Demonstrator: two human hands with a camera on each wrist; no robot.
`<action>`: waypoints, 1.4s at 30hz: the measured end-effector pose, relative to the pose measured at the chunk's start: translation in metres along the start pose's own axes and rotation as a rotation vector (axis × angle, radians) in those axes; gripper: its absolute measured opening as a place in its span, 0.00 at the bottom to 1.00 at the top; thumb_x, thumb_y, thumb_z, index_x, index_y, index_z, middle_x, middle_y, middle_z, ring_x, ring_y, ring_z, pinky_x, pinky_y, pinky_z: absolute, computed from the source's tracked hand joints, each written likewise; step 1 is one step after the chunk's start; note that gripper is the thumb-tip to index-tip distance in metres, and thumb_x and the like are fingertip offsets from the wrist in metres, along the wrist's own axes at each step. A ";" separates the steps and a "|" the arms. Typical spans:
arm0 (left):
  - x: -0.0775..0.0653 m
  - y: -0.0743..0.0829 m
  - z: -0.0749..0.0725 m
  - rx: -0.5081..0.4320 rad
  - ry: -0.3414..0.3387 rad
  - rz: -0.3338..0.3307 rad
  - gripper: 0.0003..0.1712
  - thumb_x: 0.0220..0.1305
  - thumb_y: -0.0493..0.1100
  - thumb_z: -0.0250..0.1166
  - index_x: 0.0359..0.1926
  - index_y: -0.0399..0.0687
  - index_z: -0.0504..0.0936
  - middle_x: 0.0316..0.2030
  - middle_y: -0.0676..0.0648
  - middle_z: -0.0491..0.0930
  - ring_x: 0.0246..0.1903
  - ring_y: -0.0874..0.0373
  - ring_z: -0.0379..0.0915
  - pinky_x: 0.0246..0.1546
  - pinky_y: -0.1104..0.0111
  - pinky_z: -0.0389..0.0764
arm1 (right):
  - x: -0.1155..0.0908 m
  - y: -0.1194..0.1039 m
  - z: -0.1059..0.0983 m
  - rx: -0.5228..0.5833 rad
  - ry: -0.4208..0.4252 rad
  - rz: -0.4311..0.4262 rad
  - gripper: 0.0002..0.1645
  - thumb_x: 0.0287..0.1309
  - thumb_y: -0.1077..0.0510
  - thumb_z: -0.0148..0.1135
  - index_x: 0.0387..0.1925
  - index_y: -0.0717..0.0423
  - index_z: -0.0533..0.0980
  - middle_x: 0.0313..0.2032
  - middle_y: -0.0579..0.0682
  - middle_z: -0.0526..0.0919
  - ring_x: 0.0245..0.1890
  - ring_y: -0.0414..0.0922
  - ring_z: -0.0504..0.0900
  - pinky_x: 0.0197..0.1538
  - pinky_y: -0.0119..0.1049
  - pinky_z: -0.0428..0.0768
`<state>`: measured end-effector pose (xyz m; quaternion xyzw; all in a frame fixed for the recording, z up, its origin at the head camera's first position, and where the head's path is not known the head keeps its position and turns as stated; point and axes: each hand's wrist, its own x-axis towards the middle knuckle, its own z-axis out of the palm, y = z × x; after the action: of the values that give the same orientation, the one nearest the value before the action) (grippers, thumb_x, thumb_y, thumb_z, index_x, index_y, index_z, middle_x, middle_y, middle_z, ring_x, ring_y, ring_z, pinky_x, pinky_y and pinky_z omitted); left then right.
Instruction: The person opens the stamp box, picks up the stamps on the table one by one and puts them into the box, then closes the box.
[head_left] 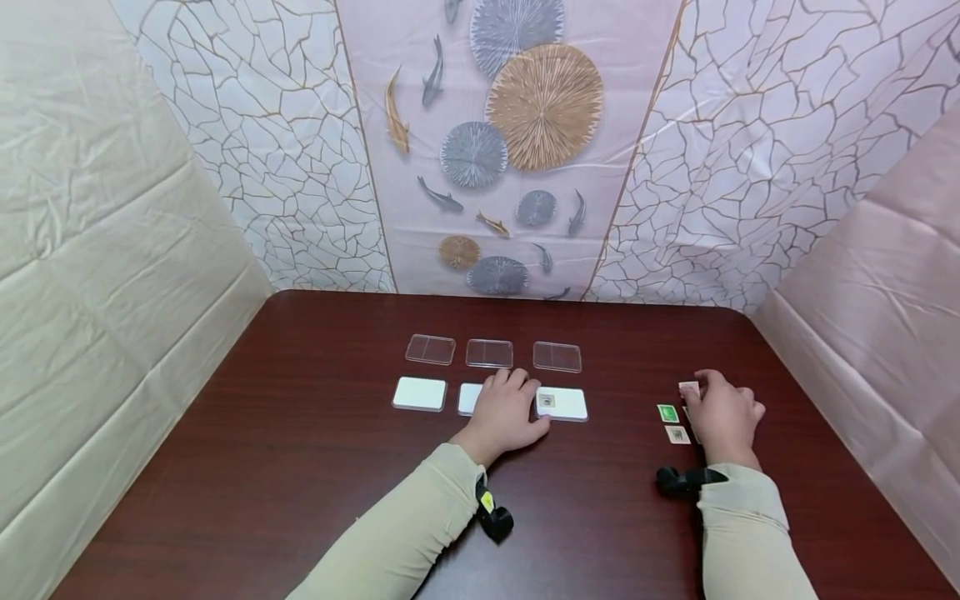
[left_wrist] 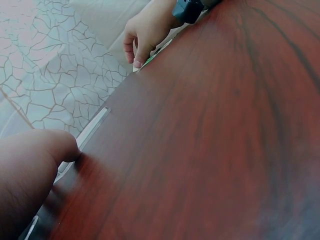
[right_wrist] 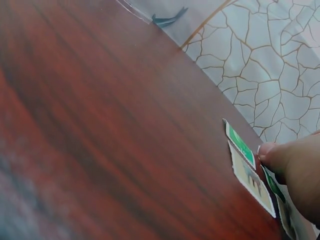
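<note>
My left hand (head_left: 501,419) lies palm down with its fingers spread, over the right part of the middle white card in its shallow clear case (head_left: 467,400). Its fingertips are beside the right-hand cased card (head_left: 572,405), which bears one small stamp (head_left: 547,402) at its left end. At the right, my right hand (head_left: 722,417) pinches a pale postage stamp (head_left: 686,386) between thumb and finger, close to the table. A green stamp (head_left: 667,413) and a beige stamp (head_left: 678,435) lie beside that hand. More stamps are partly hidden under it.
A third cased white card (head_left: 420,393) lies at the left of the row. Behind are three clear lids (head_left: 431,349), (head_left: 490,353), (head_left: 557,357) in a line. The dark wooden table (head_left: 300,467) ends at a patterned cloth backdrop (head_left: 300,150).
</note>
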<state>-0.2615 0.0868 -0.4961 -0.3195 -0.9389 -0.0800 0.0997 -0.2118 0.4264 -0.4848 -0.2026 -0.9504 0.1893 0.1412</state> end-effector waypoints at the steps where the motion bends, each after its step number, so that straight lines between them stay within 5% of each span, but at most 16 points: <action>1: 0.000 0.000 0.000 0.003 0.000 0.001 0.32 0.64 0.66 0.57 0.61 0.54 0.79 0.56 0.51 0.75 0.54 0.51 0.67 0.59 0.56 0.69 | 0.000 0.000 0.000 0.002 0.009 -0.003 0.25 0.71 0.51 0.58 0.60 0.64 0.73 0.48 0.69 0.81 0.51 0.71 0.67 0.55 0.67 0.54; 10: 0.001 0.001 0.000 0.005 -0.012 0.001 0.33 0.64 0.66 0.57 0.62 0.53 0.79 0.57 0.50 0.74 0.55 0.50 0.67 0.61 0.56 0.69 | -0.005 -0.006 0.006 0.127 0.201 -0.078 0.17 0.71 0.52 0.58 0.52 0.59 0.80 0.40 0.63 0.85 0.48 0.66 0.73 0.55 0.65 0.56; 15: 0.002 0.001 -0.001 -0.002 -0.012 0.003 0.33 0.64 0.66 0.57 0.63 0.53 0.78 0.57 0.50 0.74 0.56 0.51 0.66 0.62 0.56 0.68 | -0.008 -0.020 0.009 0.197 0.231 -0.136 0.15 0.70 0.52 0.60 0.48 0.59 0.81 0.37 0.62 0.85 0.46 0.63 0.73 0.56 0.63 0.56; 23: 0.004 0.002 -0.002 -0.020 -0.018 -0.004 0.34 0.64 0.66 0.58 0.63 0.52 0.78 0.58 0.49 0.74 0.57 0.50 0.66 0.62 0.55 0.67 | -0.016 -0.053 0.026 0.361 0.153 -0.226 0.11 0.67 0.55 0.64 0.43 0.59 0.83 0.33 0.58 0.86 0.42 0.58 0.76 0.59 0.60 0.60; 31: 0.002 0.001 -0.001 -0.012 -0.017 -0.006 0.35 0.64 0.66 0.57 0.64 0.52 0.78 0.58 0.49 0.74 0.57 0.50 0.66 0.62 0.56 0.68 | -0.030 -0.087 0.047 0.376 0.020 -0.301 0.09 0.62 0.55 0.68 0.40 0.55 0.84 0.27 0.49 0.85 0.35 0.49 0.77 0.42 0.44 0.71; 42: 0.003 0.000 0.001 -0.020 -0.012 -0.017 0.35 0.63 0.67 0.58 0.63 0.53 0.79 0.58 0.49 0.75 0.58 0.50 0.67 0.62 0.55 0.68 | -0.042 -0.111 0.054 0.285 -0.043 -0.400 0.06 0.60 0.56 0.69 0.36 0.54 0.84 0.25 0.46 0.81 0.36 0.52 0.74 0.52 0.54 0.61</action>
<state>-0.2637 0.0890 -0.4959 -0.3129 -0.9414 -0.0883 0.0902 -0.2301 0.2981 -0.4945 0.0157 -0.9381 0.2938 0.1828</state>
